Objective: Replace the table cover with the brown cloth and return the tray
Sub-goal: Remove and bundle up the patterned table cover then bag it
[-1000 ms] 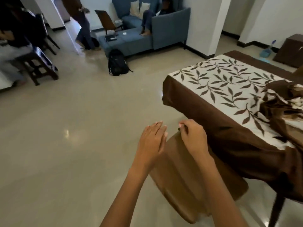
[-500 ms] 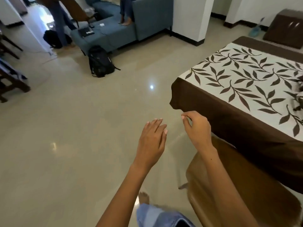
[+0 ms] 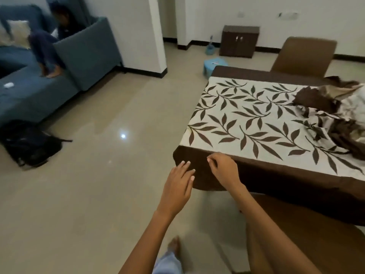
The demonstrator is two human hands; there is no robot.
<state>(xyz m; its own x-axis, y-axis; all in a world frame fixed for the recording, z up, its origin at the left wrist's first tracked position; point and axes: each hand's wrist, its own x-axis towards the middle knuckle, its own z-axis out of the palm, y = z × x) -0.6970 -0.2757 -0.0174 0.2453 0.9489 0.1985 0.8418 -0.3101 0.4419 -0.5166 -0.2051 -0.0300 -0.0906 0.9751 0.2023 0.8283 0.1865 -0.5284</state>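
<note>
**Two hands reach the corner of a leaf-patterned table cover**

A table [image 3: 197, 155] fills the right side, draped in a cream cover with brown leaves and a dark brown border [image 3: 256, 123]. A second cloth of similar print lies crumpled [image 3: 335, 115] at its far right. No tray is in view.

The left hand [image 3: 178, 184] hovers at the near corner, fingers straight and relaxed, holding nothing. The right hand [image 3: 224, 170] sits just over the border, fingers curled; whether they pinch fabric cannot be told.

To lift cleanly, I judge both hands should take the corner hem and draw evenly.

Around: glossy beige floor, blue sofa [image 3: 39, 91] with a seated person, black backpack [image 3: 29, 143], brown chair [image 3: 304, 54], small cabinet [image 3: 240, 41].
</note>
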